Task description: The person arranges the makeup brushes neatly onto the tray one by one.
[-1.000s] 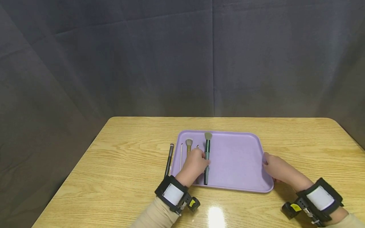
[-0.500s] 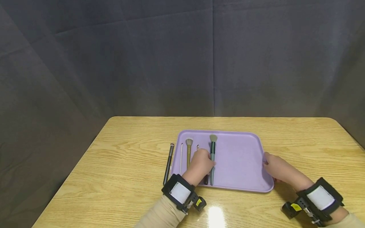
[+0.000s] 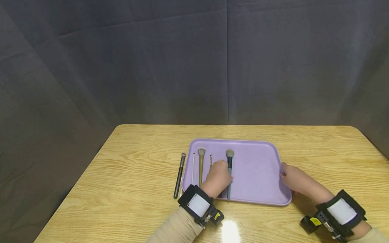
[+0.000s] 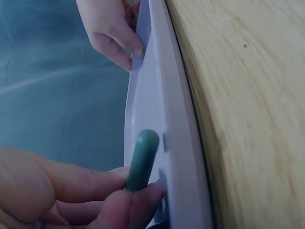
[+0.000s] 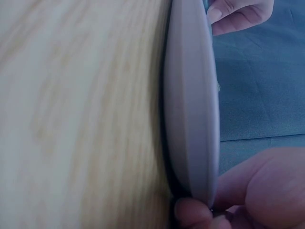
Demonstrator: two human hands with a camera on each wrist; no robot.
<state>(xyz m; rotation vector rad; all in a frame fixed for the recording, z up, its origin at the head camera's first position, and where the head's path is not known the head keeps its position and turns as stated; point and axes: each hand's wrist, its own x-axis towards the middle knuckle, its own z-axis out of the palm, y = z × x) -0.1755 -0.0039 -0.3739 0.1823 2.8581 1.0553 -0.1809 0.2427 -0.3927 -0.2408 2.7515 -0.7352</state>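
Over the lilac tray, my left hand pinches a green makeup brush, bristles pointing away from me. Its rounded handle end stands up between thumb and fingers in the left wrist view, close over the tray. My right hand grips the tray's right rim, thumb over the edge and fingertips beneath it in the right wrist view. Left of the left hand, a tan-handled brush, a thin white brush and a slim brush lie side by side in the tray. The hand partly hides the slim one.
On the wooden table, just outside the tray's left rim, lies a black-handled brush with a thin pale stick beside it. A dark curtain hangs behind the table's far edge.
My left hand has carried the green brush to the right across the tray and slightly toward me, baring more of the tan and slim brushes. The right hand has stayed on the rim.
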